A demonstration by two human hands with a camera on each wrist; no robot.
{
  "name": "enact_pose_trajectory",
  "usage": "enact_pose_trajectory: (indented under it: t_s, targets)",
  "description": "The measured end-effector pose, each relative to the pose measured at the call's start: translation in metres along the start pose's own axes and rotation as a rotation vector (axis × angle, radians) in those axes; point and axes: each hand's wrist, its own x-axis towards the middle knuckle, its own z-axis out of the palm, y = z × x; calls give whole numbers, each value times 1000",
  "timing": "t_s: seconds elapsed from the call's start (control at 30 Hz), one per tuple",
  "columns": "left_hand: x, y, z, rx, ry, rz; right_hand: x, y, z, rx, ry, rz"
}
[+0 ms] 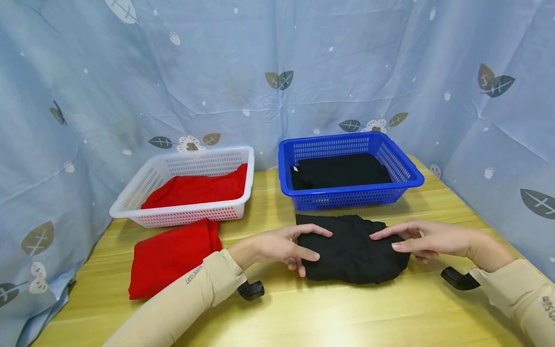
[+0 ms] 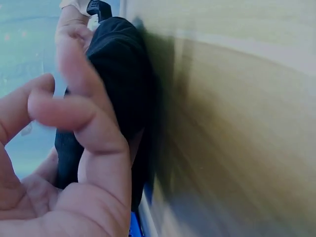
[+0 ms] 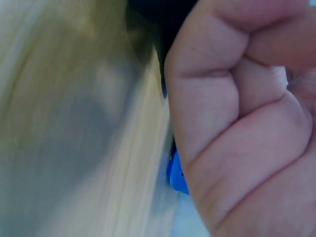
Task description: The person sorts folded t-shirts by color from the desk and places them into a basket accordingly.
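A folded black garment (image 1: 351,255) lies on the table between both hands, its surface slightly rumpled. At its left end, the thumb and index finger of my left hand (image 1: 284,245) rest over the top, while the other fingers bend loosely beside the edge. My right hand (image 1: 442,238) is at the opposite end, thumb and index finger reaching over the cloth. In the left wrist view, the black garment (image 2: 121,74) stands behind loosely bent fingers. The right wrist view shows mostly palm and bent fingers (image 3: 207,108), with only a dark strip of cloth; the fingertips are hidden there.
Behind the garment stands a blue basket (image 1: 347,189) with black clothing (image 1: 344,171) inside. A white basket (image 1: 182,212) holding red clothing (image 1: 197,188) is at the back left. A folded red garment (image 1: 171,258) lies before it, beside my left forearm. Patterned curtains (image 1: 234,72) surround the wooden table (image 1: 295,318).
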Motion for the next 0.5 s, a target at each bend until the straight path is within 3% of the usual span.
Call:
enact_pose_trajectory:
  t_s: [0.13, 0.3, 0.5]
  targets:
    - [-2, 0, 3, 25, 74, 36, 2, -1, 5, -36, 39, -9]
    - [-11, 9, 3, 109, 216, 145, -1, -10, 8, -116, 144, -45]
    - [-27, 27, 0, 159, 281, 217, -6, -31, 5, -173, 187, -159]
